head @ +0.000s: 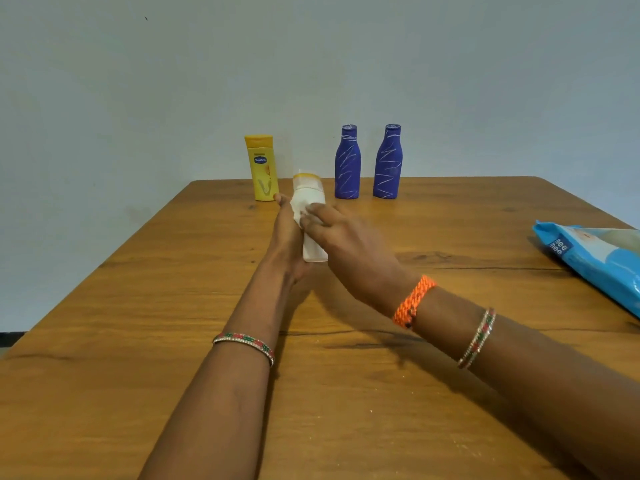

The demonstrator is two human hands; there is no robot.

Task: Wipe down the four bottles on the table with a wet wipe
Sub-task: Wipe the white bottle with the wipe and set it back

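The left hand (289,237) grips a white bottle with a yellow cap (309,202), held tilted above the wooden table (173,271), while the fingers of the right hand (346,244) press a white wet wipe (298,211) against the bottle's upper body. Behind them, along the table's far edge, stand a yellow Vaseline lotion bottle (262,168) and two blue bottles (347,162) (388,161), all upright and apart. A blue wet-wipe pack (595,258) lies at right; judging from this view, one bottle is in hand, and whether any other is done cannot be told.
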